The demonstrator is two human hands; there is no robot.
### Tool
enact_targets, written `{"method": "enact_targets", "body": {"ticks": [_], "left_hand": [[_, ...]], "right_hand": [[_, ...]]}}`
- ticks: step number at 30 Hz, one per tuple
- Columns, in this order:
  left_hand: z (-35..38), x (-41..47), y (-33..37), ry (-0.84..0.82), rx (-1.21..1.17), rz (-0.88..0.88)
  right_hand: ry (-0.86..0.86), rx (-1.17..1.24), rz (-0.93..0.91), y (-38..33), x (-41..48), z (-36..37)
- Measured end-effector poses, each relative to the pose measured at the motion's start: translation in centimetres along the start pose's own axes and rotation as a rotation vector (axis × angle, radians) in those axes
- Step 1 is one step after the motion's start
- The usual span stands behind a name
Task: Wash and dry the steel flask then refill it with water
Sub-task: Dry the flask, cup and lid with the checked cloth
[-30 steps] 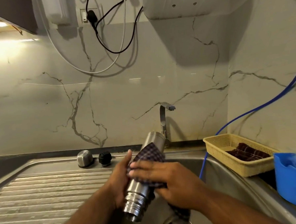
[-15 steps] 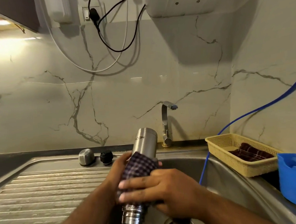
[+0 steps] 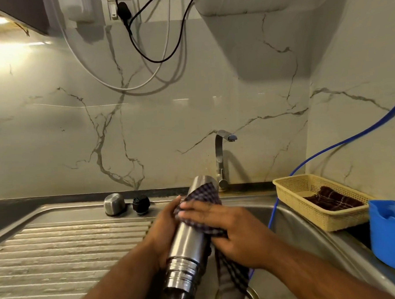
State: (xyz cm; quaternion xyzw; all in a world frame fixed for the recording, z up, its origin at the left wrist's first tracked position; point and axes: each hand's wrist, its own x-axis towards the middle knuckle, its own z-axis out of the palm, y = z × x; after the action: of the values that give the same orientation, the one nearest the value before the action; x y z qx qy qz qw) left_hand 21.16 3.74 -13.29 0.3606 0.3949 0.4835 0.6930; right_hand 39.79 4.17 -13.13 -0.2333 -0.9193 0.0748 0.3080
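The steel flask [image 3: 188, 246] is held tilted over the sink [image 3: 315, 232], its open threaded mouth toward me and its base pointing at the tap [image 3: 221, 157]. My left hand [image 3: 167, 228] grips the flask's body from the left. My right hand [image 3: 228, 230] presses a dark checked cloth [image 3: 205, 192] around the flask's upper part; the cloth's tail hangs down toward the drain. The flask's steel cap [image 3: 114, 204] and black stopper [image 3: 141, 204] stand on the sink ledge behind the drainboard.
A ribbed steel drainboard [image 3: 67, 254] lies to the left. A yellow basket [image 3: 293, 203] holding a dark cloth sits at the right, with a blue tub [image 3: 391, 235] beside it. A blue hose [image 3: 333, 149] runs down into the sink. Cables hang on the marble wall.
My right hand with the cloth slid down toward the flask's mouth, then back up toward its base. The flask stays tilted in my left hand.
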Motion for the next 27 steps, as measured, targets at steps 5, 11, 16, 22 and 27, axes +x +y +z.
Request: {"method": "enact_targets", "body": {"ticks": [5,11,16,22,27], "left_hand": [[-2.1,0.0,1.5,0.097,0.016,0.005],[0.0,-0.3,0.3,-0.137,-0.054,-0.013],[0.7,0.1,0.0,-0.045,0.086,0.125],[-0.6,0.0,0.5,0.046,0.22,0.129],[-0.7,-0.6,1.2,-0.105,-0.111,0.057]], "right_hand": [[-0.25,-0.362,-0.391,-2.0,0.3,0.8],[-0.046,-0.301,-0.068,2.0,0.4,-1.2],[0.062,-0.238,0.082,2.5,1.7,-1.6],[0.12,-0.134,0.304,1.7,3.9,-1.4],[-0.055,-0.187,-0.024,-0.4,0.0,-0.7]]}}
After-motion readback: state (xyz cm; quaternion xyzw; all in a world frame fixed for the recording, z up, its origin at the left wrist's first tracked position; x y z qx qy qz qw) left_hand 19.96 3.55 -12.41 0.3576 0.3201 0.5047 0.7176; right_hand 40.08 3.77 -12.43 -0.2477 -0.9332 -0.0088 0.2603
